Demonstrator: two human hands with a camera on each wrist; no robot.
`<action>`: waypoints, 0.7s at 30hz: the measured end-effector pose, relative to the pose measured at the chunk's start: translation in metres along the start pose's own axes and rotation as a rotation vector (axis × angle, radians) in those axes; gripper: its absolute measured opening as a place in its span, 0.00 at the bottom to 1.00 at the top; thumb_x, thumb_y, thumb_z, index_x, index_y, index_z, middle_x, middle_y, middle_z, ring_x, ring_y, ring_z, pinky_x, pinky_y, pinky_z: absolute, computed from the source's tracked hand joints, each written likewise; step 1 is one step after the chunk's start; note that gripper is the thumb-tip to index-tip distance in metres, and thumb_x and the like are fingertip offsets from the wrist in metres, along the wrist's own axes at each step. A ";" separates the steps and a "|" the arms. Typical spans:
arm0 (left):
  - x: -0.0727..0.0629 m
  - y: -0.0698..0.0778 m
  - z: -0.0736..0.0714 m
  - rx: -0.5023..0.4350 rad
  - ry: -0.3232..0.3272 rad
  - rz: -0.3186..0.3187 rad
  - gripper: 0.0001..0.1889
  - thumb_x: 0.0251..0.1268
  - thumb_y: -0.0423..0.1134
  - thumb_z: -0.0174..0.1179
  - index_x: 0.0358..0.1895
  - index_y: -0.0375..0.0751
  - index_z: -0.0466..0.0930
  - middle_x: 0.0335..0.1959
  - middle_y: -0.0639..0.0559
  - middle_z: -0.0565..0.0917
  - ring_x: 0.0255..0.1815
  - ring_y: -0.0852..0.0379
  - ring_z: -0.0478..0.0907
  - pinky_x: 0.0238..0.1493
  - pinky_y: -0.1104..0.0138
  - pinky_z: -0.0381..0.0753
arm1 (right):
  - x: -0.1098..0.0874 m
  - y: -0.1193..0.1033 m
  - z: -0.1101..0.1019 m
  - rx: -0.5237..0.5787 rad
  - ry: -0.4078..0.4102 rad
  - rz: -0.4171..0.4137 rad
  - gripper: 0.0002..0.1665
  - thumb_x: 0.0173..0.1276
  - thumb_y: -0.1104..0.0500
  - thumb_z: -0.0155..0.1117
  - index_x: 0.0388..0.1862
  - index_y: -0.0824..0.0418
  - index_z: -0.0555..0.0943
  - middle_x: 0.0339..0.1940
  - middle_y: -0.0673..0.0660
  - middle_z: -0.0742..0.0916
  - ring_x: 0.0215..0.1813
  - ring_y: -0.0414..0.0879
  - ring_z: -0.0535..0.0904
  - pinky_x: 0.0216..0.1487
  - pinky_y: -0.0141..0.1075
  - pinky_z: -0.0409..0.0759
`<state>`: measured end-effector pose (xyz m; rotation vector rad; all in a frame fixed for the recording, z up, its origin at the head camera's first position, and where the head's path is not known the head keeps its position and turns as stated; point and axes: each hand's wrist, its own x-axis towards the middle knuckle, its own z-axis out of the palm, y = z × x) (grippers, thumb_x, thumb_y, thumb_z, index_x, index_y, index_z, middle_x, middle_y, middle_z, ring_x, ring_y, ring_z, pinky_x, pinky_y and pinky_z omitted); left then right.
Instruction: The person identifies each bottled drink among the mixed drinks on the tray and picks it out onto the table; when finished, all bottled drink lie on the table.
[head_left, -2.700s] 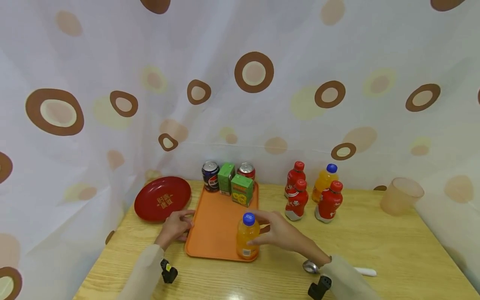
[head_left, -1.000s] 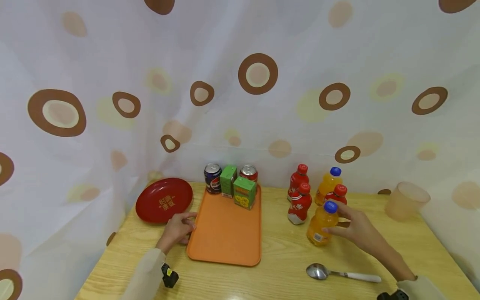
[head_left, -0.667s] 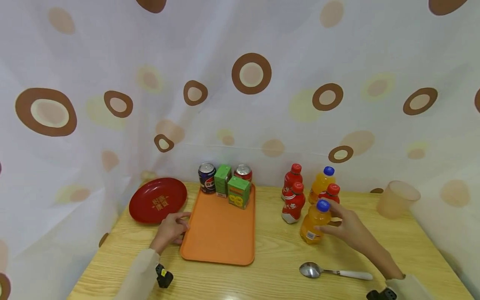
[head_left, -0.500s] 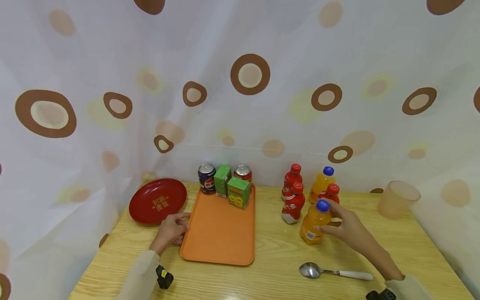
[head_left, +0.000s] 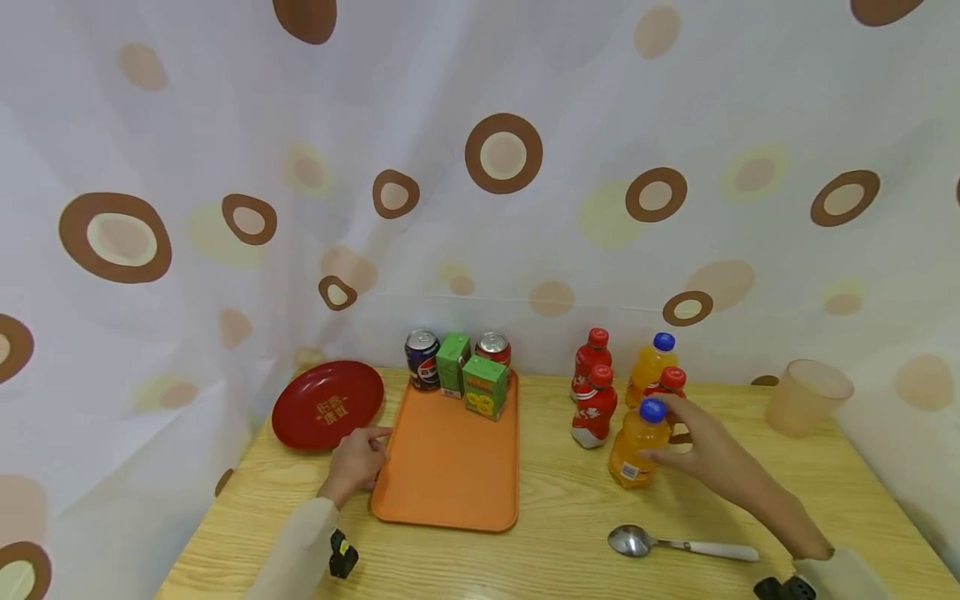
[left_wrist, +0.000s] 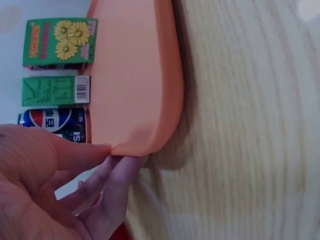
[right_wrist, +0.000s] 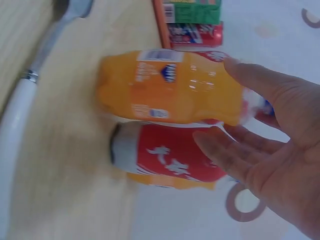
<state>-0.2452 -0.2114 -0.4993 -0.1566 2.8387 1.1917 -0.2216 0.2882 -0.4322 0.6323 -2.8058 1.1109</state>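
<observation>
In the left wrist view my left hand (left_wrist: pixel 75 185) pinches the rim of the orange tray (head_left: pixel 450 475) between thumb and fingers. Two green drink cartons (head_left: pixel 486 387) stand at the tray's far end, beside a dark blue Pepsi can (head_left: pixel 423 360) and a red can (head_left: pixel 492 348). Right of the tray, an orange juice bottle (head_left: pixel 636 446) with a blue cap stands upright on the table. Around its upper part my right hand (head_left: pixel 708 454) lies with fingers spread loosely. The right wrist view has its thumb at the bottle's shoulder and a fingertip visibly apart from the bottle.
Red bottles (head_left: pixel 594 408) and another orange juice bottle (head_left: pixel 651 364) stand close behind. A spoon (head_left: pixel 678 546) with a white handle lies in front. The red plate (head_left: pixel 327 405) is at left, a frosted cup (head_left: pixel 806 398) at far right, and a patterned curtain (head_left: pixel 555 242) behind.
My right hand has carried the juice bottle from the tray's front right corner to the table by the red bottles. Its fingers have since loosened. The left hand stays at the tray's edge.
</observation>
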 end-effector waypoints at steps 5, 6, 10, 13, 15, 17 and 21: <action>0.006 0.005 -0.002 0.047 0.003 0.028 0.21 0.67 0.25 0.59 0.62 0.32 0.84 0.27 0.49 0.83 0.15 0.59 0.71 0.16 0.68 0.82 | 0.004 -0.011 -0.022 -0.080 0.037 -0.066 0.33 0.70 0.57 0.75 0.69 0.66 0.74 0.56 0.60 0.84 0.50 0.54 0.81 0.49 0.41 0.89; 0.007 0.006 -0.002 0.055 0.002 0.029 0.21 0.67 0.25 0.59 0.62 0.32 0.84 0.26 0.50 0.82 0.15 0.59 0.71 0.16 0.68 0.81 | 0.004 -0.013 -0.027 -0.097 0.049 -0.078 0.31 0.70 0.58 0.74 0.68 0.66 0.75 0.56 0.61 0.84 0.50 0.54 0.82 0.48 0.39 0.89; 0.011 0.009 -0.004 0.045 -0.034 0.027 0.21 0.67 0.24 0.57 0.63 0.30 0.82 0.19 0.52 0.77 0.12 0.61 0.66 0.13 0.73 0.73 | 0.006 -0.014 -0.043 -0.130 0.105 -0.127 0.26 0.72 0.62 0.72 0.64 0.68 0.77 0.57 0.64 0.85 0.52 0.51 0.83 0.47 0.31 0.87; 0.014 0.012 -0.007 0.033 -0.072 0.030 0.22 0.67 0.25 0.56 0.64 0.27 0.80 0.12 0.53 0.72 0.07 0.61 0.67 0.12 0.74 0.70 | 0.007 -0.012 -0.052 -0.168 0.177 -0.169 0.24 0.71 0.64 0.71 0.63 0.67 0.78 0.56 0.64 0.85 0.52 0.40 0.81 0.48 0.22 0.84; 0.023 0.003 -0.007 0.037 -0.097 0.071 0.22 0.70 0.30 0.59 0.66 0.28 0.80 0.10 0.52 0.73 0.06 0.60 0.70 0.12 0.73 0.70 | 0.008 -0.010 -0.059 -0.190 0.229 -0.186 0.23 0.71 0.64 0.71 0.63 0.67 0.79 0.56 0.64 0.86 0.53 0.30 0.78 0.48 0.16 0.79; 0.024 0.008 -0.012 0.056 -0.111 0.075 0.23 0.71 0.33 0.60 0.66 0.27 0.79 0.16 0.48 0.82 0.08 0.56 0.77 0.14 0.71 0.75 | 0.008 -0.008 -0.067 -0.206 0.276 -0.188 0.23 0.72 0.64 0.71 0.63 0.67 0.79 0.55 0.64 0.86 0.53 0.21 0.73 0.49 0.10 0.74; 0.016 0.030 -0.027 0.058 -0.071 0.081 0.24 0.75 0.35 0.60 0.69 0.27 0.76 0.44 0.35 0.90 0.26 0.48 0.87 0.26 0.63 0.86 | 0.009 -0.001 -0.083 -0.213 0.356 -0.187 0.21 0.71 0.68 0.70 0.61 0.70 0.79 0.52 0.68 0.86 0.53 0.12 0.66 0.49 0.06 0.69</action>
